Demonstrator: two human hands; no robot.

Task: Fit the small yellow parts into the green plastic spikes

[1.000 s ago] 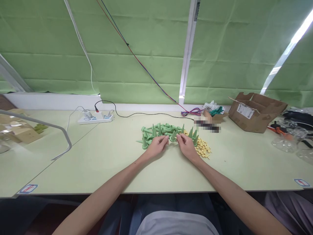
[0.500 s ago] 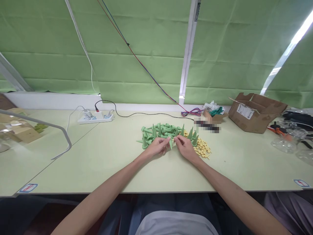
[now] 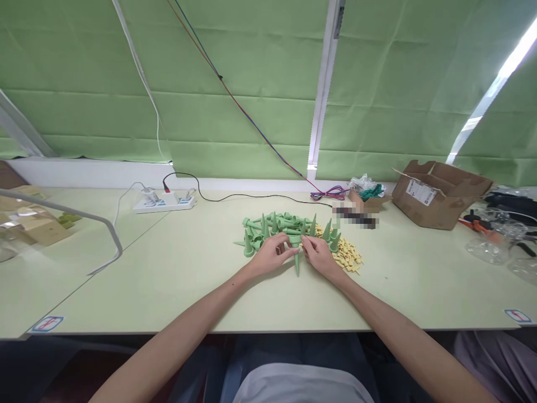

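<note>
My left hand (image 3: 273,253) grips a green plastic spike (image 3: 297,263) between thumb and fingers, its wide capped end up and its point toward me. Right at the spike's side, my right hand (image 3: 319,253) is closed in a pinch; whatever sits between those fingertips is too small and hidden to name. Behind both hands lies a heap of similar green spikes (image 3: 289,222), some standing point up. Small yellow plastic pieces (image 3: 347,254) are spread beside the right hand, partly covered by it.
A white power strip (image 3: 165,202) with plugs stands back left, and a black cable runs from it across the table. At the back right are an open cardboard box (image 3: 436,196) and a smaller box (image 3: 369,200). A thin grey bar (image 3: 84,211) crosses the left side.
The green spike has tipped so its point reaches lower toward me and its wide end shows on top. The left fingers have shifted around it; the right hand stays close.
</note>
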